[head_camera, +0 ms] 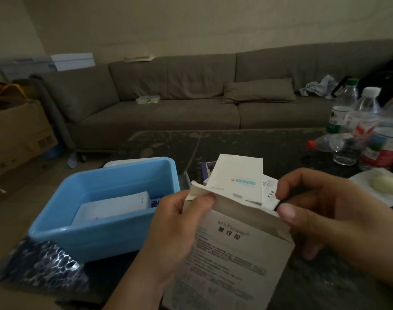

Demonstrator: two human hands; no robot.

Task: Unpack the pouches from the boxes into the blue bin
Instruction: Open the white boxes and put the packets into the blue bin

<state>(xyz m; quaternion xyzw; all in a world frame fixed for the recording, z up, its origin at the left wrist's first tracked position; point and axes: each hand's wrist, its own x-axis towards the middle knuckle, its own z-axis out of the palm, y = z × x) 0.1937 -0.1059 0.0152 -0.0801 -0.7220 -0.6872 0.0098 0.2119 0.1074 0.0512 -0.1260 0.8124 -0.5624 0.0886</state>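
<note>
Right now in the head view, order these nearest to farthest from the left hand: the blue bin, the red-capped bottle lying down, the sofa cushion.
From the left hand:
1. Blue bin, just beside it on the left.
2. Red-capped bottle, lying across the table, far right.
3. Sofa cushion, on the sofa behind the table.

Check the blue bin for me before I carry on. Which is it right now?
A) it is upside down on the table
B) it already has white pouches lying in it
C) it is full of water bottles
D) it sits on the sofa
B: the blue bin stands upright on the table, left of both hands, with white pouches lying flat on its floor.
</note>
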